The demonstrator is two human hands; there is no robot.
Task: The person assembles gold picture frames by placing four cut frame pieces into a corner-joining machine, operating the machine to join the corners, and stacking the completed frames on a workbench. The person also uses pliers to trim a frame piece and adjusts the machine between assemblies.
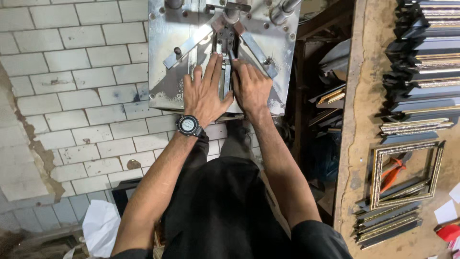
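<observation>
White tiled flooring, stained and cracked along its left edge, fills the left half of the frame, and a worn wooden workbench [357, 144] runs down the right side. At the top centre I see a steel machine table [167, 62] with two angled metal fence bars [184, 47] meeting in a V under a clamp head [225, 33]. My left hand [205, 93] lies flat on the plate, palm down, fingers spread and pointing up the frame, with a black wristwatch [189, 125] on the wrist. My right hand [250, 86] sits just beside it, fingers drawn together and pressing down near the corner of the V; whether it pinches anything underneath I cannot tell. Between the two hands runs a narrow upright strip [226, 79], touching both. Both forearms reach up from the bottom of the frame, nearly parallel, over dark trousers. On the bench, one assembled gilt picture frame [379, 172] lies at the right, with orange-handled pliers [394, 173] inside it. A stack of dark moulding pieces [421, 48] with gold edges fills the upper right; a smaller pile [388, 223] lies below the frame. Loose moulding offcuts [328, 98] stand crowded in the gap between machine and bench. One crumpled white sheet [100, 228] lies at the lower left.
</observation>
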